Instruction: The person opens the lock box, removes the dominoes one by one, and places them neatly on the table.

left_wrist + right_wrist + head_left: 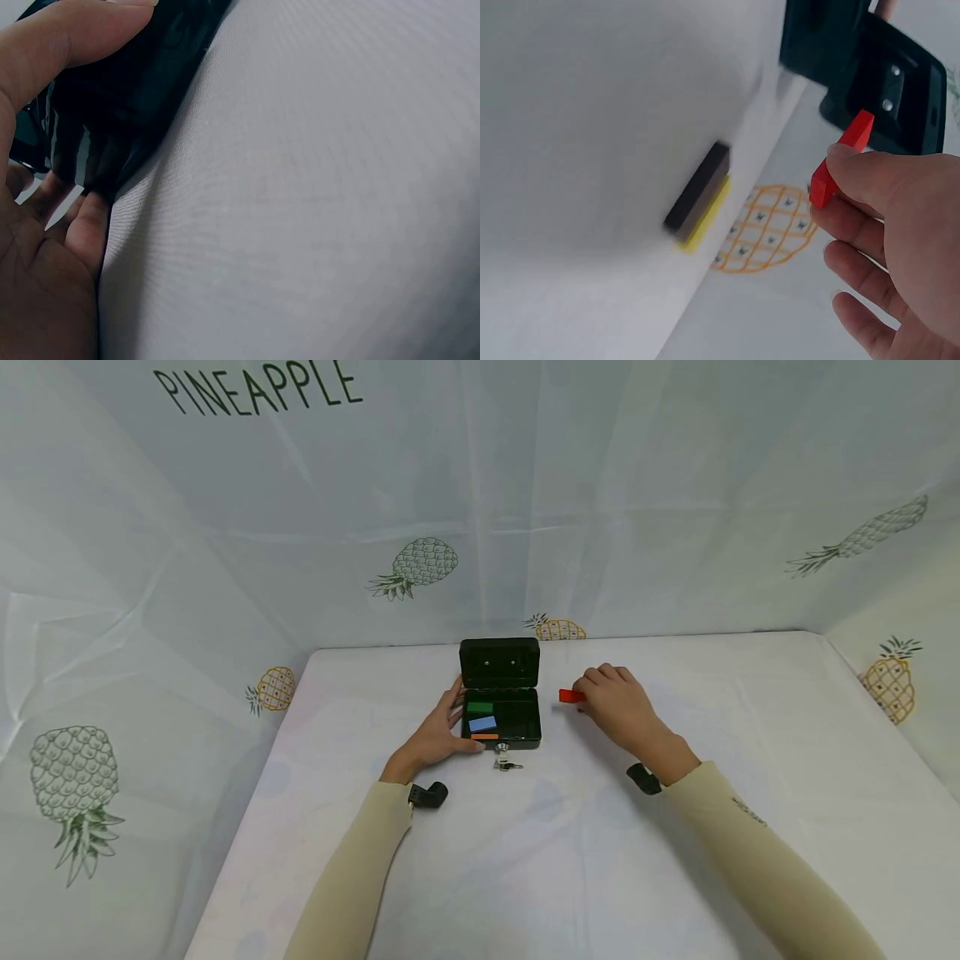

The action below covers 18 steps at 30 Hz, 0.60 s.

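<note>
A small black cash box [527, 718] stands with its lid [498, 664] raised toward the back. Inside, along the left, lie a green block [480, 707], a blue block [482, 723] and an orange block [484, 737]. My left hand [435, 739] holds the box by its left side, thumb at the front corner and fingers spread along the side wall. To the right of the box, my right hand [618, 706] pinches a flat red block [843, 159] between thumb and fingertips, held above the table.
Keys [508, 766] hang from the lock at the box's front. In the right wrist view, a black block [697, 187] and a yellow block [707, 215] lie side by side on the white-covered table. A pineapple-print sheet [637, 568] rises behind the table's back edge.
</note>
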Motion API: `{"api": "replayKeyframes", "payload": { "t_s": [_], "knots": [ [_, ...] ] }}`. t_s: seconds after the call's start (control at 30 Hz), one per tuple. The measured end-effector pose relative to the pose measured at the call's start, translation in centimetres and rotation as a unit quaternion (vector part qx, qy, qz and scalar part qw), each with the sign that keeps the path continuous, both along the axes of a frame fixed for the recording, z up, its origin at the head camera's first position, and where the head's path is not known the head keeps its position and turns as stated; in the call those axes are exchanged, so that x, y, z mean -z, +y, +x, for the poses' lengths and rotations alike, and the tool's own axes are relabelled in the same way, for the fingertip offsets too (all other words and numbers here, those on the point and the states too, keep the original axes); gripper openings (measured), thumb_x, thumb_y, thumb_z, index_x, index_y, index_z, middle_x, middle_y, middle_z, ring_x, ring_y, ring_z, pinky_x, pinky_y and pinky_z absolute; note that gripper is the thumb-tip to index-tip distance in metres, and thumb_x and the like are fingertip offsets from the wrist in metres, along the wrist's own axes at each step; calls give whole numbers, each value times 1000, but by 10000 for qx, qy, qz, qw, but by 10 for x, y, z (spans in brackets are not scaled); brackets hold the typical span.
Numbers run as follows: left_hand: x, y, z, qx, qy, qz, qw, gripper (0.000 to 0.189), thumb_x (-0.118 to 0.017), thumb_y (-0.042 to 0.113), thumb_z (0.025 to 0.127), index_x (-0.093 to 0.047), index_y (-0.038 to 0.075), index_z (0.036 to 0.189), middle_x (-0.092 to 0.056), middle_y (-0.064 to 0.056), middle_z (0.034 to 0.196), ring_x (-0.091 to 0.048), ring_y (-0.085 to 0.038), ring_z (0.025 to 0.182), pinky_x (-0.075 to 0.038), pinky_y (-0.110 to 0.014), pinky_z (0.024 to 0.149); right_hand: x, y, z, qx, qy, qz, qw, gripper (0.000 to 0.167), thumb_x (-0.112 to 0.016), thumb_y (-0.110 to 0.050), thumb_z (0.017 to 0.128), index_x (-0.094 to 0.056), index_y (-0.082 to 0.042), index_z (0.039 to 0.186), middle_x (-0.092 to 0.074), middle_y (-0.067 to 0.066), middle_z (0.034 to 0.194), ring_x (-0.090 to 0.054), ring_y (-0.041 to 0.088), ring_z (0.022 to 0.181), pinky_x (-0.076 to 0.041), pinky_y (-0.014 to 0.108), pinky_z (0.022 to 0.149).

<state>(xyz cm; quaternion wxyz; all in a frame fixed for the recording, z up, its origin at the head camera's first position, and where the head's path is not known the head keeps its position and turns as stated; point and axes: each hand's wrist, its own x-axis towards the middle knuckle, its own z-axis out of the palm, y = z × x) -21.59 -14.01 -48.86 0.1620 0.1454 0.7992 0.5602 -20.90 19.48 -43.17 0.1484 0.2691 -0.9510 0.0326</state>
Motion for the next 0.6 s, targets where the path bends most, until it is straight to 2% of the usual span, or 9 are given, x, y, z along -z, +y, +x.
{"api": "replayKeyframes", "payload": {
  "t_s": [0.27, 0.6],
  "knots": [
    [0, 0, 1, 12, -27, 35, 10000, 131, -90, 2, 82, 1, 30, 172, -13, -11, 175, -21, -33, 161, -26, -45, 132, 7, 28, 2, 143, -79, -59, 9998, 25, -87, -7, 88, -74, 0, 108, -72, 14, 105, -61, 35, 103, -55, 50, 94],
    [-1, 0, 2, 19, 15, 6, 10000, 131, -90, 1, 82, 1, 29, 172, -14, -12, 174, -21, -35, 161, -26, -45, 131, 8, 61, -1, 561, -267, 77, 9980, 28, -87, -3, 86, -74, 3, 111, -73, 19, 107, -62, 39, 105, -57, 55, 95]
  ]
}}
